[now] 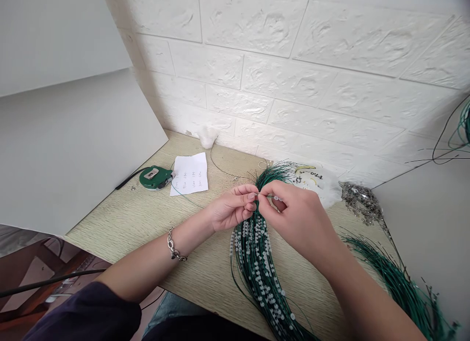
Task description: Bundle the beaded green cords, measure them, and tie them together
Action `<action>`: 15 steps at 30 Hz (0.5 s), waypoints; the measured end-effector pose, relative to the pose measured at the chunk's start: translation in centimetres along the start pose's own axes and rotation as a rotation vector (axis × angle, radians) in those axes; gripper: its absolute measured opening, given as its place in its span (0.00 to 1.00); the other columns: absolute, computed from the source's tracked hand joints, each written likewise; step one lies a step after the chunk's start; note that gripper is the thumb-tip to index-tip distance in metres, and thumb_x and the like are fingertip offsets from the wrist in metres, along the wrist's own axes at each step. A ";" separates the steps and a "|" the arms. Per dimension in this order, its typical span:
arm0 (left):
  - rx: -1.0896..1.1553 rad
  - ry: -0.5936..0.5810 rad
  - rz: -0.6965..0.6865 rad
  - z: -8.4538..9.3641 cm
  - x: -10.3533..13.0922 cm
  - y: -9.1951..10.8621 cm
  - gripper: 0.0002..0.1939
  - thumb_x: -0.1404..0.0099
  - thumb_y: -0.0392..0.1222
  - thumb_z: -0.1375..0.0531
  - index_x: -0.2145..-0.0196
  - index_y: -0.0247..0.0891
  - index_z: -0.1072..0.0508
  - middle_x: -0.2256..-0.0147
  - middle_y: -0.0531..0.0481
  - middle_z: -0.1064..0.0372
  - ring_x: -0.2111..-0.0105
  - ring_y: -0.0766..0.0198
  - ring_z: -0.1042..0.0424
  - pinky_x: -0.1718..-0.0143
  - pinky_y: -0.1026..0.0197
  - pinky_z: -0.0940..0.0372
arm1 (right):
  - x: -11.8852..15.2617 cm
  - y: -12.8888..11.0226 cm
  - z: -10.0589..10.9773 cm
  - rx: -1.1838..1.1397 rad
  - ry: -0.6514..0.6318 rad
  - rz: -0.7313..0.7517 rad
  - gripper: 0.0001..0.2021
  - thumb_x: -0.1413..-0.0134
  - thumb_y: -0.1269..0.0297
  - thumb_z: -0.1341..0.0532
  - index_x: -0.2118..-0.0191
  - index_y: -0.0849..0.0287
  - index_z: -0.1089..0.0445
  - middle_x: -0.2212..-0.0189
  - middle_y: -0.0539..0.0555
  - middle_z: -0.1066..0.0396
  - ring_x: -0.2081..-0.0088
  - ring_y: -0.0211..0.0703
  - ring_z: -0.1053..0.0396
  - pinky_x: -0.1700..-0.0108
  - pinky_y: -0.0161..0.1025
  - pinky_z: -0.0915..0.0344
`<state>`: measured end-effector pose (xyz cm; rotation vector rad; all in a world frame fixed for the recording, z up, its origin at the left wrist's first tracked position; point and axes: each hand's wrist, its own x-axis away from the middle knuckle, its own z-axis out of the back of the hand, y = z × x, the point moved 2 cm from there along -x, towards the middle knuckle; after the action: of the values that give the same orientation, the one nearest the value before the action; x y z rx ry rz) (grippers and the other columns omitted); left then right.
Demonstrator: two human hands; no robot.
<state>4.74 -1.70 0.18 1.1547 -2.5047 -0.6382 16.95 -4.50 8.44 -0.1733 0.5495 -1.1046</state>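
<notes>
My left hand (235, 206) and my right hand (297, 211) meet tip to tip over a thick bundle of thin green wires (262, 267). Both pinch a thin green wire (270, 197) between thumb and forefinger. A few small white beads (278, 198) show by the right fingers. Many translucent white beads (257, 248) are strung along the bundle, which runs down toward the table's front edge. Its loose ends (273, 173) fan out behind my hands. The exact spot where the fingertips touch is too small to make out.
A green tape measure (156, 177) and a paper with handwriting (191, 174) lie to the left on the wooden table (121, 211). At right are a printed plastic bag (312, 184), a silvery beaded cluster (363, 201) and another green wire bundle (400, 282). A white brick-patterned wall (271, 76) stands behind.
</notes>
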 end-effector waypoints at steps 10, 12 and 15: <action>-0.017 0.014 -0.001 0.0 0.0 0.0 0.09 0.53 0.32 0.36 0.72 0.29 0.30 0.82 0.54 0.35 0.83 0.76 0.35 0.80 0.77 0.37 | -0.1 -0.1 0.0 -0.021 -0.021 -0.025 0.06 0.53 0.65 0.46 0.77 0.58 0.36 0.83 0.45 0.40 0.81 0.30 0.48 0.79 0.30 0.55; -0.010 0.019 0.005 -0.1 0.0 0.0 0.09 0.53 0.32 0.36 0.72 0.29 0.30 0.82 0.54 0.35 0.83 0.76 0.35 0.80 0.78 0.36 | 0.0 0.0 0.1 -0.011 -0.025 -0.041 0.07 0.53 0.65 0.46 0.77 0.58 0.36 0.84 0.45 0.41 0.81 0.30 0.48 0.79 0.30 0.56; 0.006 0.016 0.003 -0.1 0.0 -0.1 0.08 0.53 0.31 0.35 0.73 0.29 0.30 0.81 0.53 0.34 0.83 0.77 0.35 0.80 0.78 0.37 | 0.1 0.0 0.2 0.003 -0.038 -0.053 0.07 0.53 0.65 0.46 0.77 0.58 0.37 0.84 0.45 0.41 0.81 0.30 0.49 0.79 0.30 0.56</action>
<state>4.82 -1.77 0.23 1.1541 -2.4959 -0.6184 17.10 -4.56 8.56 -0.2073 0.5116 -1.1516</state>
